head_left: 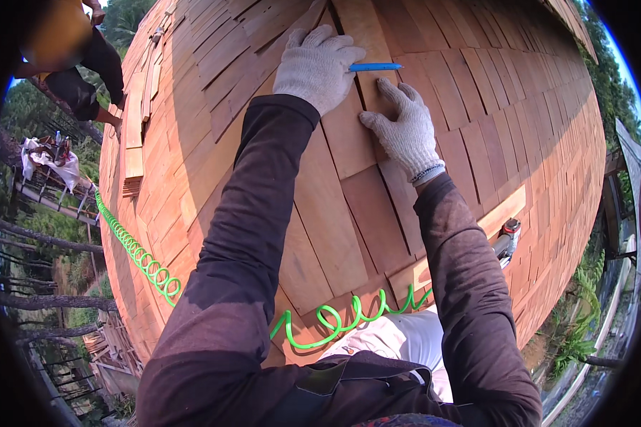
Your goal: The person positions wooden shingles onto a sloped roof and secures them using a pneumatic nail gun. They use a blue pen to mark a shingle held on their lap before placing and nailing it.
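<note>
Reddish-brown wooden shingles (pixel 470 78) are laid in overlapping, curving rows. At upper centre, a slim blue pen (pixel 375 67) is held by the gloved left hand (pixel 315 67); it appears to be pinched near one end, though the exact finger contact is hidden. Its free end is directed to the right across a pale shingle (pixel 363 28); which end bears the tip cannot be told. Nothing is gripped by the gloved right hand (pixel 406 128), whose fingers are spread over the boards just below the pen, thumb set apart. Below, a green coiled hose (pixel 335 331) is stretched across, and a tool (pixel 507 242) is partly hidden by the right forearm (pixel 470 263). The step in hand is judged to be the fitting and marking of the pale shingle. For the next move, the piece should be steadied flat and the pen brought to the chosen edge.
</note>
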Available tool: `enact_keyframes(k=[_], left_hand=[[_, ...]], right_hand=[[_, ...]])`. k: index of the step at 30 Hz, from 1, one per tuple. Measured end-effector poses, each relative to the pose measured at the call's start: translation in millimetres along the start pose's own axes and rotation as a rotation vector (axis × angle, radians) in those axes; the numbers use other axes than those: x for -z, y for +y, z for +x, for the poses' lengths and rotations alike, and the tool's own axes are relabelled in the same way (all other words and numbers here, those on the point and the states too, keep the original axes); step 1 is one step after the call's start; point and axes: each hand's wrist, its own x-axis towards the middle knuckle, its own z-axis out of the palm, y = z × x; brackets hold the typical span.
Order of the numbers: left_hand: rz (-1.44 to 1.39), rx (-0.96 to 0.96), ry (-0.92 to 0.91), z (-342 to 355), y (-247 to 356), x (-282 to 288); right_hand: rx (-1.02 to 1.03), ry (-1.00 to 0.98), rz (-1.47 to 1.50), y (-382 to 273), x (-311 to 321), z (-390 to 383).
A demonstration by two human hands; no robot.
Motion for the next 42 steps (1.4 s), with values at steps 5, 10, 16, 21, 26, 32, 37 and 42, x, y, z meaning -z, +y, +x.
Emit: enact_keyframes(k=[5,10,16,21,26,32,37,42], left_hand=[[-0.069,-0.057,0.167,-2.5,1.2,-6.0],[-0.042,-0.057,0.136,-3.6,1.5,-1.3],[-0.050,-0.050,0.122,-9.5,-2.2,-5.2],[-0.079,-0.018,0.082,-0.3,0.4,-3.6],[-0.129,-0.031,0.057,2.8,1.2,5.0],[-0.105,-0.048,0.038,4.9,3.8,7.8],[-0.092,-0.017,0.051,-0.4,2.6,1.1],[-0.111,-0.005,0.046,-0.5,2.9,1.0]], right_hand=[[-0.038,-0.025,0.331,34.0,-6.4,21.4],[-0.093,0.030,0.420,37.7,-15.3,29.8],[-0.157,0.050,0.457,27.1,-10.6,30.6],[-0.118,0.091,0.357,13.1,-2.6,22.5],[-0.139,0.079,0.319,12.6,-4.1,21.7],[-0.213,0.148,0.590,32.8,-13.7,34.8],[-0.210,0.113,0.492,25.7,-9.0,29.0],[-0.145,0.132,0.410,24.9,-9.7,21.2]])
